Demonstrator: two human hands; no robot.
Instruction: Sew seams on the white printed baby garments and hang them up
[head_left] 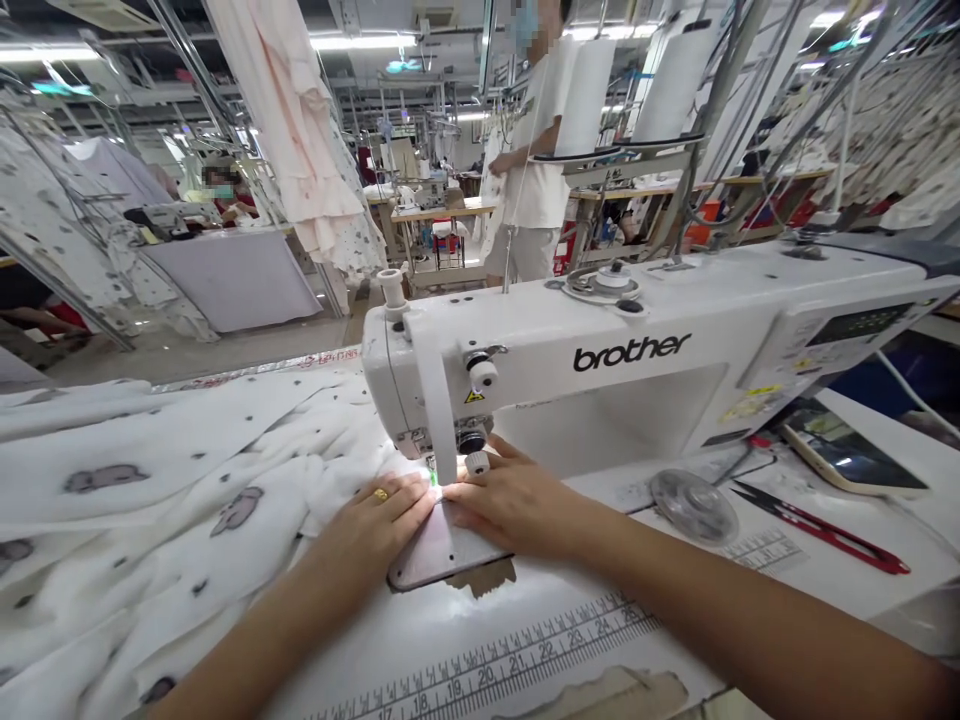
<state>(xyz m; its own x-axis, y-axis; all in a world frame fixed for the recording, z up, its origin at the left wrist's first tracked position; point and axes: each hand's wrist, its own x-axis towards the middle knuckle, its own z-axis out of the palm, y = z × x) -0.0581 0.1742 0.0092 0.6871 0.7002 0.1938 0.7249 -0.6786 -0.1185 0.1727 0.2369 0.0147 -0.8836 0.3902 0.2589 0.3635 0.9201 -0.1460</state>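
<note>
The left hand, wearing a gold ring, lies palm down with its fingers extended close together on the edge of a loose white cloth printed with grey elephants and dark spots. The right hand is also palm down, fingers stretched toward the left fingertips, just beside the needle area of a white sewing machine with black "brother" lettering. Whether either hand pinches material or only presses it flat, I cannot tell. A narrow white strip hangs down the front of the machine head and ends between the two hands. The cloth spreads in folds over the table to the left of the machine, its edge reaching the lit spot under the head. Nearer the wearer, below the fingers, is a pale, smooth plate with a rounded corner, and a black-marked printed ruler runs across the tabletop. Right of the right hand lie a clear round plastic disc, red-handled thread snips with dark blades and a dark-screened phone.
</note>
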